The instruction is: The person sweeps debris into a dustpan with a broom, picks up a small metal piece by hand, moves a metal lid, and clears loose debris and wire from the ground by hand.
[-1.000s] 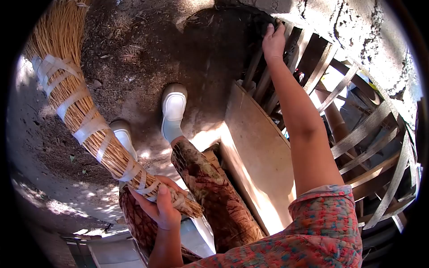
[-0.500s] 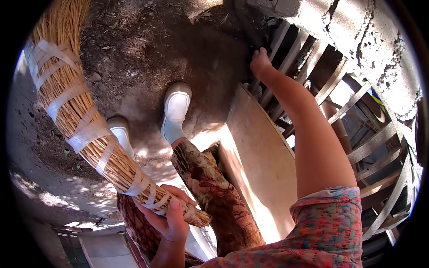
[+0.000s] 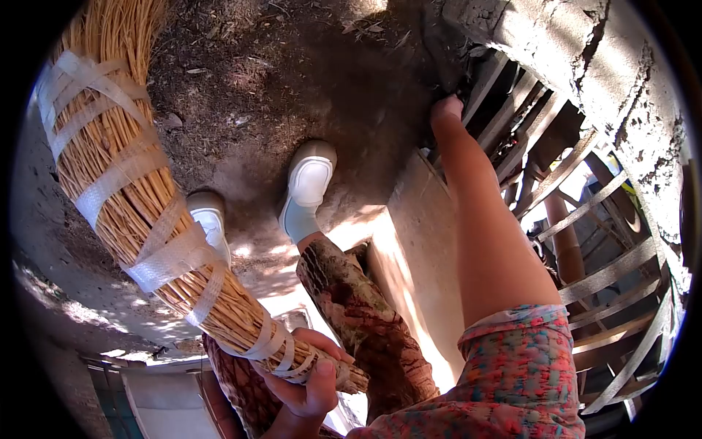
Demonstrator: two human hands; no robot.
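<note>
A straw broom (image 3: 197, 252), wound with strips of whitish tape, slants from the upper left to the lower middle. My left hand (image 3: 311, 384) is closed around its narrow handle end, thumb on top. The loose bristles run off past the upper left edge. My right hand (image 3: 447, 108) is stretched far forward, beside the near ends of a slatted wooden frame (image 3: 504, 117). Its fingers point away into shadow and are mostly hidden, so whether they touch or grip a slat does not show.
Bare dirt ground (image 3: 241, 95) with scattered debris lies ahead of my shoes (image 3: 311, 175). A pale board (image 3: 417, 219) stands between my legs and the slats. A rough, cracked wall block (image 3: 563, 44) rises at the upper right. A pale panel (image 3: 168, 399) is at the lower left.
The broom and my left hand have shifted right and slightly down in view. My right hand has moved right and a little lower, and its fingers show less than before.
</note>
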